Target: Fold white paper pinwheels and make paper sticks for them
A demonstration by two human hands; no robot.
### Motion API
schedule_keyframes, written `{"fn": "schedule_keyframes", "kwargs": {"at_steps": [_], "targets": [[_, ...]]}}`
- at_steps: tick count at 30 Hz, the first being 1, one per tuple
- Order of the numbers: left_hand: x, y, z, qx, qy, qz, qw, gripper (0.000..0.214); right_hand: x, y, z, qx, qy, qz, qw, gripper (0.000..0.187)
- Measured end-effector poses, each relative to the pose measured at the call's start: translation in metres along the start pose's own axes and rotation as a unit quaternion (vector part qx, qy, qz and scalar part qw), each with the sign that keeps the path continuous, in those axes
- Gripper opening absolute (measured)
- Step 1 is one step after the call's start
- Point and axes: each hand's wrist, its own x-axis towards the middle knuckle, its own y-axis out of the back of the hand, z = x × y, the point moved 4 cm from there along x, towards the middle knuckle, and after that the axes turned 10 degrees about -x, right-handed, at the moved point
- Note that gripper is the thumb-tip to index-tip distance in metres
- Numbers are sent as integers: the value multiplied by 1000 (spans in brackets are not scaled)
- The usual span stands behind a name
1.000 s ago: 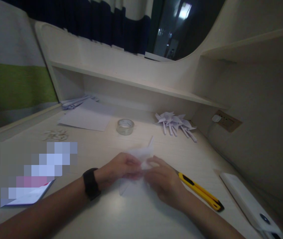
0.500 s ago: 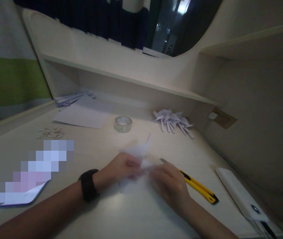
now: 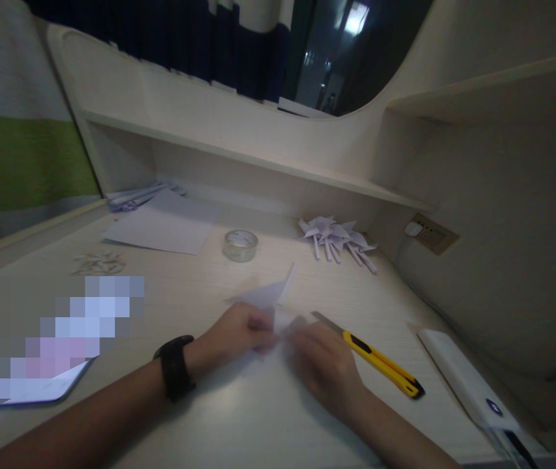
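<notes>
A folded white paper (image 3: 261, 296) with pointed corners is held low over the desk (image 3: 229, 423), between my two hands. My left hand (image 3: 241, 332), with a black watch on its wrist, pinches the paper between thumb and fingers. Slightly blurred, my right hand (image 3: 324, 365) closes its fingers on the paper's right side. Both hands partly hide the paper's lower part. Just right of my right hand lies a yellow utility knife (image 3: 380, 365) with its blade out. Farther back stand a roll of clear tape (image 3: 239, 246) and several white paper pinwheels (image 3: 329, 234).
White paper sheets (image 3: 165, 221) and rolled paper sticks (image 3: 144, 194) lie at the back left. Nearer are a pile of small white sticks (image 3: 99, 262) and a pixelated device (image 3: 58, 391). A white box-shaped device (image 3: 463, 378) lies right, below a wall socket (image 3: 437, 234).
The paper's pointed corner shows more sharply now. My right hand has shifted slightly left, and more of the knife's blade shows. The camera view has moved a little.
</notes>
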Motion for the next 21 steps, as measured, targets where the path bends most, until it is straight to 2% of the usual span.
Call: {"fn": "schedule_keyframes", "kwargs": {"at_steps": [9,21], "targets": [[0,-3,-2,3,12,8,1000,21,0,2,-3,-2,26,34,999,34],[0,-5,-5,26,15,15,999,22,1,3,-8,-16,31,23,999,30]]}}
